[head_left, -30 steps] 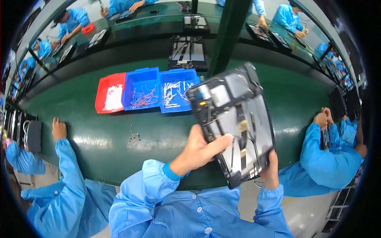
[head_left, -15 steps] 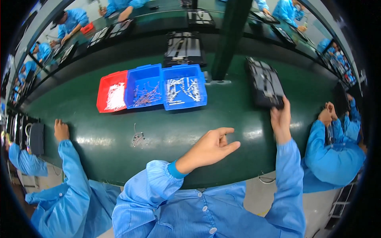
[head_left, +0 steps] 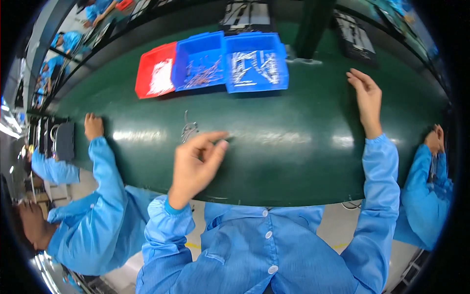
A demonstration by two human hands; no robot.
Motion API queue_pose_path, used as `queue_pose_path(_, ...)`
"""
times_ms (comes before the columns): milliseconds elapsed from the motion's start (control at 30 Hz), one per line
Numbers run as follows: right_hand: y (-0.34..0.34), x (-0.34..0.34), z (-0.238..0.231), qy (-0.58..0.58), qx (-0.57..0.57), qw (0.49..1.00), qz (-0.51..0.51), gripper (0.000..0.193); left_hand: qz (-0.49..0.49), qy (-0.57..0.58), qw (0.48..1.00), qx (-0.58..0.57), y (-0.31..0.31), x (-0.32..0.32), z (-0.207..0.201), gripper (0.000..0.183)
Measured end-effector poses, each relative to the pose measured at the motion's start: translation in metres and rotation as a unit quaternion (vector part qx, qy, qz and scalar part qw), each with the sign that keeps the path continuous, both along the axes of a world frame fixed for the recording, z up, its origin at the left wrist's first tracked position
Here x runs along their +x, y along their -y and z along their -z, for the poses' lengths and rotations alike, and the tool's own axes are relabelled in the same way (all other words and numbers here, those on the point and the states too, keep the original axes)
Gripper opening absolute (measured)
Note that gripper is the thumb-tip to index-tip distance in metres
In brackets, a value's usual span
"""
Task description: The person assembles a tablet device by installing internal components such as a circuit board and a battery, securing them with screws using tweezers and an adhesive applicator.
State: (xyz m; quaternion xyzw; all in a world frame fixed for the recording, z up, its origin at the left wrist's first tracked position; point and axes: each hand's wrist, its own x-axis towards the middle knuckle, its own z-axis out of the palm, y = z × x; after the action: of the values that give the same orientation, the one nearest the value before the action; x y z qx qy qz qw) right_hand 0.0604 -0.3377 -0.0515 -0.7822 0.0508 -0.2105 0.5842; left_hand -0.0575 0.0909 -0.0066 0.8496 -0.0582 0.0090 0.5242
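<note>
My left hand [head_left: 195, 164] hovers over the green tabletop [head_left: 274, 161], thumb and forefinger apart, holding nothing. Just beyond its fingertips lies a small pile of thin wires [head_left: 189, 131] with dark ends. My right hand [head_left: 368, 100] is empty, its fingers loosely bent and apart. Beyond it rests a flat black device [head_left: 356, 39] with grey panels, not touched by the hand. Three joined bins stand in front of me: a red bin [head_left: 143, 78] of small white pieces, a blue bin [head_left: 181, 54] of thin reddish wires and another blue bin [head_left: 282, 66] of white strips.
Another black device with grey panels [head_left: 246, 15] sits behind the bins. A dark green post [head_left: 312, 29] rises from the table. On the left, a co-worker's hand [head_left: 94, 126] rests on the tabletop; at the right edge are another person's hands [head_left: 434, 139].
My right hand has let go of the black device, which now stands farther back. My left hand has moved left, near the small wire pile. The view has shifted too.
</note>
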Motion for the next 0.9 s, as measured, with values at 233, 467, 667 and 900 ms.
queue_pose_path(233,0.018,0.027,0.006,-0.056,0.016,0.998,0.008,0.024,-0.142,0.142,0.963,0.177,-0.077,0.001,0.009,0.011)
queue_pose_path(467,0.009,0.027,0.002,-0.053,-0.043,0.998,0.011,0.022,-0.070,0.158,0.958,0.229,-0.058,0.013,0.009,0.016)
queue_pose_path(667,0.021,0.018,0.003,-0.025,-0.069,0.997,0.024,0.021,0.000,0.203,0.938,0.280,-0.044,0.030,0.005,0.012)
queue_pose_path(900,0.009,0.049,-0.005,-0.011,0.135,0.988,0.068,0.055,-0.016,0.143,0.946,0.290,-0.038,0.019,0.000,0.007)
